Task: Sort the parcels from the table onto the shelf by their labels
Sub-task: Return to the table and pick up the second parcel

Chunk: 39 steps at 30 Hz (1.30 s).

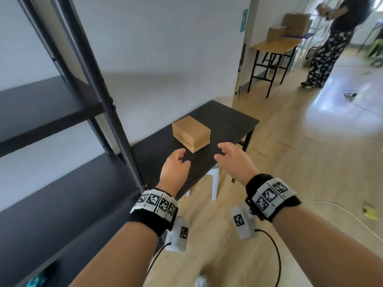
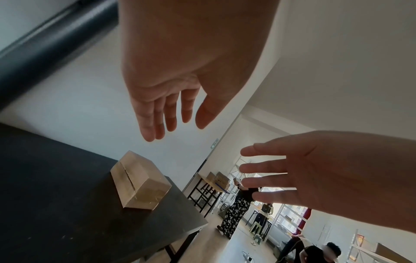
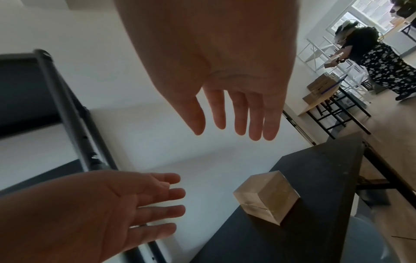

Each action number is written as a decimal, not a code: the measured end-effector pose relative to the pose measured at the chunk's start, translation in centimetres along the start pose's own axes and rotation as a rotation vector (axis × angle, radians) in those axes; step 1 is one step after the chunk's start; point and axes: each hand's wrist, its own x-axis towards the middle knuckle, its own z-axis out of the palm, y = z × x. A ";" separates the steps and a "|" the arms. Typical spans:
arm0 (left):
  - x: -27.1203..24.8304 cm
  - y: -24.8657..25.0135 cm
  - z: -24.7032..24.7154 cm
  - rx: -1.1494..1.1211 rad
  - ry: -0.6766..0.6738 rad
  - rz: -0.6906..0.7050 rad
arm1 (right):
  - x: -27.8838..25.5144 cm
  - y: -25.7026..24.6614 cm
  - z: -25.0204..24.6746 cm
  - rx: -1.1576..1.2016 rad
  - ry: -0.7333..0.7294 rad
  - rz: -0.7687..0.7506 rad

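Both the left hand (image 1: 175,166) and the right hand (image 1: 234,160) hover with fingers (image 2: 155,121) loosely spread, holding nothing, just short of the cardboard parcel (image 1: 191,133) on the black surface (image 1: 228,123) beside the shelf (image 1: 47,112).

Parcel (image 1: 191,133): plain brown cardboard, matt, taped seam glossy in wrist views. Table (image 1: 232,123): black top, matt, faintly speckled. Shelf (image 1: 47,112): black matt boards, dark metal uprights. Floor (image 1: 310,154): pale wood-look, glossy.
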 end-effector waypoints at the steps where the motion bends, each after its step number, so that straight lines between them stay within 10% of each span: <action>1: 1.7 0.1 0.5 0.006 -0.003 -0.014 | 1.7 0.2 -0.3 -0.018 -0.006 0.008; 20: 22.6 -1.2 6.7 0.090 -0.029 -0.260 | 27.2 2.7 -0.1 -0.098 -0.193 0.007; 39: 26.8 -2.6 14.8 -0.028 0.182 -0.603 | 40.4 9.1 2.5 -0.342 -0.646 -0.116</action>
